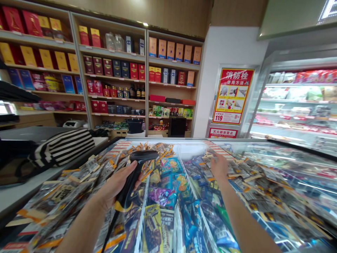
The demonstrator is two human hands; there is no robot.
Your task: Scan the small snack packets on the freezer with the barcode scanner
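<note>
My left hand (pixel 116 184) is wrapped round the handle of a black and yellow barcode scanner (pixel 132 177), whose head points forward and whose cable trails down toward me. It hangs over the left part of an open chest freezer. My right hand (pixel 219 166) reaches over the freezer's right part, close to a pile of clear and grey packets with orange ends and wooden sticks (pixel 263 179). Motion smears its fingers, and I cannot make out whether they hold anything. Blue ice cream packets (pixel 171 167) lie between my hands.
White wire dividers (pixel 190 184) split the freezer. More stick packets (pixel 63 193) heap up at left, beside a striped black-and-white bag (pixel 65 147) on a counter. Shelves of boxes (pixel 114 68) stand behind, with a red fire-hydrant poster (pixel 233 96) and a lit display fridge (pixel 297 102) at right.
</note>
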